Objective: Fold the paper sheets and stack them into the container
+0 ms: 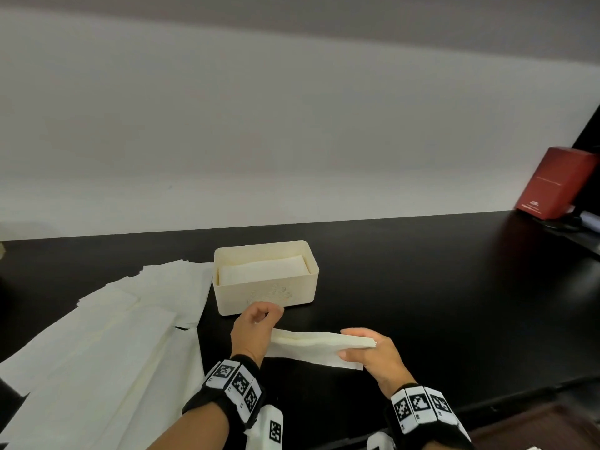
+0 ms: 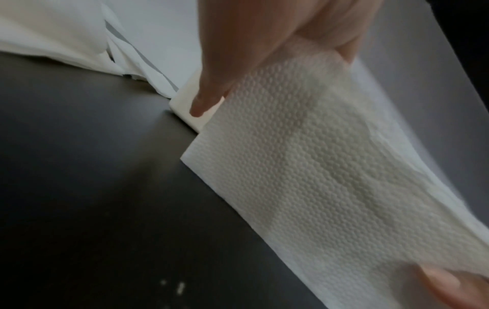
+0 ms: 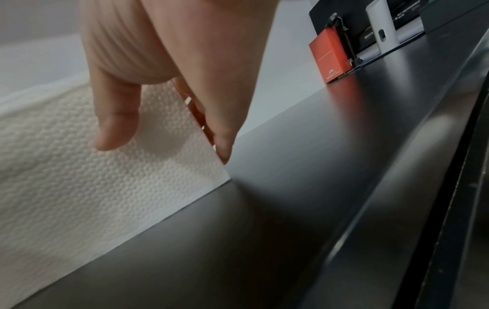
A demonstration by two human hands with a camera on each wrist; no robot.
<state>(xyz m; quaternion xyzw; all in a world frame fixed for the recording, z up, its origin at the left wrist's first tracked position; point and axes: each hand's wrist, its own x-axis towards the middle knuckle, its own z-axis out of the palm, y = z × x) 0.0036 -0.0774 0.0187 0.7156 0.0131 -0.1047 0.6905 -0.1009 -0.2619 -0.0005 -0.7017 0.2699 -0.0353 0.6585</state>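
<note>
With my left hand (image 1: 255, 323) and right hand (image 1: 373, 350) each pinching an end of the sheet (image 1: 308, 347) just above the bench (image 1: 422, 287) before the container (image 1: 266, 297), uneven tension could skew the fold.

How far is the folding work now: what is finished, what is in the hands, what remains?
Done: folded paper already lies in the container. In hand: the left hand and right hand pinch the ends of one sheet, partly folded, just above the table. Left: the unfolded sheets spread at the left.

red box (image 1: 552, 183), black table (image 1: 422, 287), perhaps a monitor stand (image 3: 381, 25)
</note>
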